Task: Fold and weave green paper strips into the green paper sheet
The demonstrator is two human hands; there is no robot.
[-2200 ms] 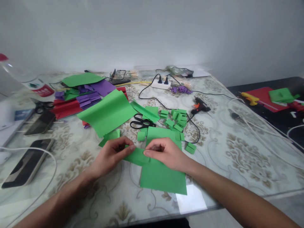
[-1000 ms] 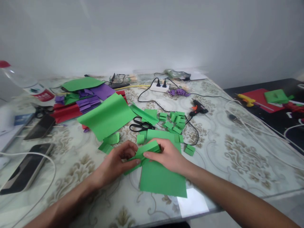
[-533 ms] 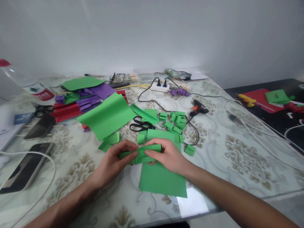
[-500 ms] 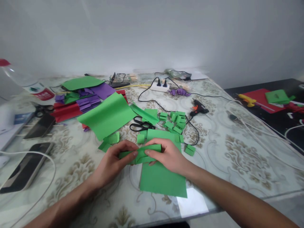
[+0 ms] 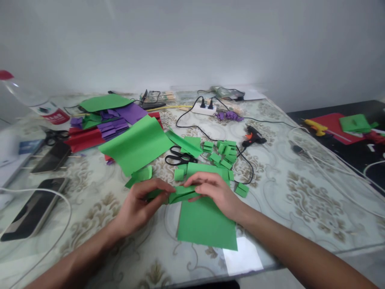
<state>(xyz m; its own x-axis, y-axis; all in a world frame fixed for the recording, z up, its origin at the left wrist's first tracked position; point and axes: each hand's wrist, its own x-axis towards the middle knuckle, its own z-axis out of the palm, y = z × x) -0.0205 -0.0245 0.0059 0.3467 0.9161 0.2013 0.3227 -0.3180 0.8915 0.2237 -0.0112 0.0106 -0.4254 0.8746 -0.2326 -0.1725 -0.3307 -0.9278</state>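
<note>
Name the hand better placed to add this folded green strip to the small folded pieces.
Probably the right hand: it holds the green strip at the end nearer the small folded pieces. The left hand holds the other end, farther from them.

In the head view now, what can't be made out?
- Head view: part of the folded paper, covered by the left hand and right hand.
- Head view: print on the bottle label, small and blurred.
- Head view: the white object, blurred, cut off by the left edge.

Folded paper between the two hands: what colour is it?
The folded paper is plain green, best seen in the head view.
</note>
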